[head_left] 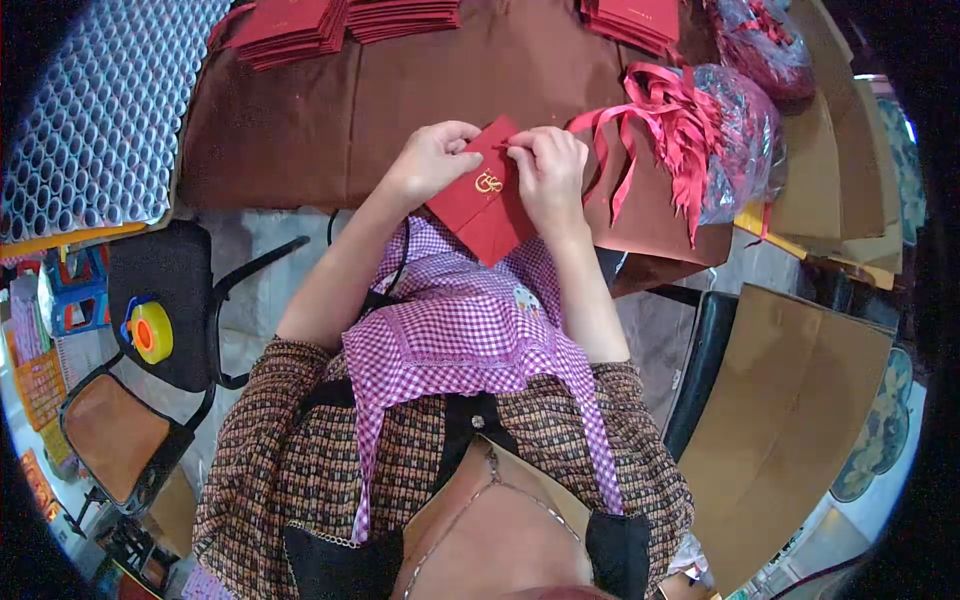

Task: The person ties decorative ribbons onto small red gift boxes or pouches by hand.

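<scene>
A flat red paper bag (466,207) with a gold emblem is held tilted at the table's near edge, above my lap. My left hand (432,165) grips its upper left edge, thumb on the front face. At the bag's upper right, my right hand (550,175) has thumb and forefinger pinched on a short bit of red ribbon (500,147) against the paper. Just right of that hand lies a loose bunch of red ribbons (672,125), spilling from a clear plastic bag (745,130).
Stacks of red paper pieces (290,30) line the far side of the brown-covered table (440,85). Another plastic bag of red ribbon (765,50) is at the far right. Cardboard (790,400) leans right of me; a chair (165,300) with a yellow tape roll (152,333) stands left.
</scene>
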The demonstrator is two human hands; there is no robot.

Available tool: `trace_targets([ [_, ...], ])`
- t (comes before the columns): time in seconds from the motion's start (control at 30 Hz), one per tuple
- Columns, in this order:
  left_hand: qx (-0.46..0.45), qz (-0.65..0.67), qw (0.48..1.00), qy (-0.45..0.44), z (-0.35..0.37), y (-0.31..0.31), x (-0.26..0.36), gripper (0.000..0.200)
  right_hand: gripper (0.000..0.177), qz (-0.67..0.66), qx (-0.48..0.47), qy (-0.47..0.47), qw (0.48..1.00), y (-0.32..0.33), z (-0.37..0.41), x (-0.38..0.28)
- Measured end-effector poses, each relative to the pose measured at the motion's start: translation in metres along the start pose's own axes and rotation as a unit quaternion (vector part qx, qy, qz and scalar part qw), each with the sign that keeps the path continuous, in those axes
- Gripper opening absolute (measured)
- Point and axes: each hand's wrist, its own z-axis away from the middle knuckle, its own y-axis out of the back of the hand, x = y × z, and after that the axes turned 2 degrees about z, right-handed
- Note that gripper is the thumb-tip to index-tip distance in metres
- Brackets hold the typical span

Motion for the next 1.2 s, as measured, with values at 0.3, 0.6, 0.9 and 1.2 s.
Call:
trace_targets([
  [0.3,0.008,-0.015,0.999,-0.036,-0.003,-0.003,-0.004,0.034,0.010,0.066,0.017,0.035,0.997,-0.009,0.001,-0.003],
  [0.6,0.074,-0.087,0.992,-0.060,0.000,-0.006,-0.007,0.032,0.011,0.111,-0.001,0.050,0.993,-0.008,-0.002,-0.006],
  [0.9,0.091,-0.156,0.976,-0.121,0.002,-0.012,-0.010,0.036,0.011,0.143,-0.050,0.051,0.987,0.001,-0.010,-0.019],
  [1.2,0.053,-0.184,0.976,-0.104,0.005,-0.016,0.001,0.036,0.015,0.004,-0.137,-0.106,0.985,0.008,-0.016,-0.015],
])
